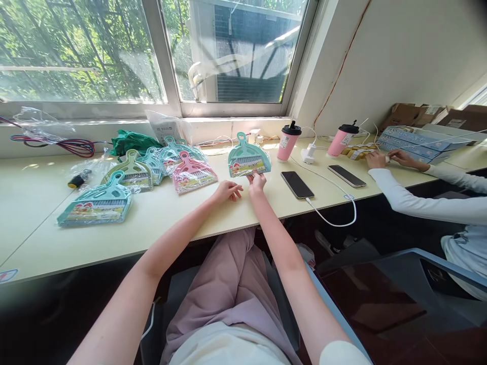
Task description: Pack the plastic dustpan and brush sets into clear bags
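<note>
My right hand (257,182) pinches the lower edge of a teal mini dustpan and brush set (249,156), wrapped in clear plastic with a printed label. Its handle points toward the window. Just left of it, my left hand (227,191) rests near the table, fingers loosely bent and apart, holding nothing. Nearest to that hand lies a pink dustpan set (193,174). An olive-green dustpan set (131,171) and several teal ones are grouped behind and left of it. Another teal dustpan set (97,201) lies apart at the left front.
A phone (297,185) with a white charging cable lies right of my hands, below a pink cup (289,142). A second phone (346,176) and pink cup (341,141) stand nearer a co-worker's hands (376,159). A green plastic bag (133,143) sits by the window.
</note>
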`<state>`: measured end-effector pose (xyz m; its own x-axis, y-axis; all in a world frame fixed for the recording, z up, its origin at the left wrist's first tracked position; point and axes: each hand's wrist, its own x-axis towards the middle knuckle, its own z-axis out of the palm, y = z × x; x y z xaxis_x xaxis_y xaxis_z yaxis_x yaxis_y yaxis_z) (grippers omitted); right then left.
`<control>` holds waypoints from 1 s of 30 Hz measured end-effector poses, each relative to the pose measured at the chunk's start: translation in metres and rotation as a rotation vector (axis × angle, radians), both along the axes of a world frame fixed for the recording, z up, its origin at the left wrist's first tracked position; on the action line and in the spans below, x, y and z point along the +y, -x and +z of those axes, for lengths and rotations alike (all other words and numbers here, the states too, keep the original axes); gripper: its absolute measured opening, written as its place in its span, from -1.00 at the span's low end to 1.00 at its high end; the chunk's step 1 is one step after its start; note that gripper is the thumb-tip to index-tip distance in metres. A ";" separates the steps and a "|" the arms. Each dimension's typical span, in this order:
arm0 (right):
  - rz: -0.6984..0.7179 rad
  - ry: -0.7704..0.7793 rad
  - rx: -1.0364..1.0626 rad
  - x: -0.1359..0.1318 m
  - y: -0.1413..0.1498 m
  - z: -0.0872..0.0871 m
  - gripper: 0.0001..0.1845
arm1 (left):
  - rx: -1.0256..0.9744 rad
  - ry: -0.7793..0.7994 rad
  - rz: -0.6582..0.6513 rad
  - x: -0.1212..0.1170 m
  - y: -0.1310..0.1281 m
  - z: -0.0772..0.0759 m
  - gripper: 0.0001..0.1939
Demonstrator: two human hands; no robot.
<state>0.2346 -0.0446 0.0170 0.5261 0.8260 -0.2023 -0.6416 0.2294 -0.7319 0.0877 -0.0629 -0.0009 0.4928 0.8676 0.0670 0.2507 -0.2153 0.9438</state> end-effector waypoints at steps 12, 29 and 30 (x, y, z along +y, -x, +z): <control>0.264 -0.145 -0.073 0.001 0.016 -0.006 -0.81 | -0.571 -0.080 0.198 0.026 0.023 0.010 -0.25; 0.236 -0.045 -0.010 0.002 0.019 -0.014 -0.90 | -0.460 -0.100 0.350 0.032 0.019 -0.006 -0.34; 0.235 -0.039 -0.010 0.003 0.019 -0.014 -0.92 | -0.466 -0.110 0.342 0.031 0.019 -0.005 -0.33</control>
<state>0.2159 -0.0420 0.0025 0.3202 0.9331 -0.1635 -0.6738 0.1030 -0.7317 0.0688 -0.0314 -0.0061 0.0828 0.9478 0.3079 -0.1126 -0.2981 0.9479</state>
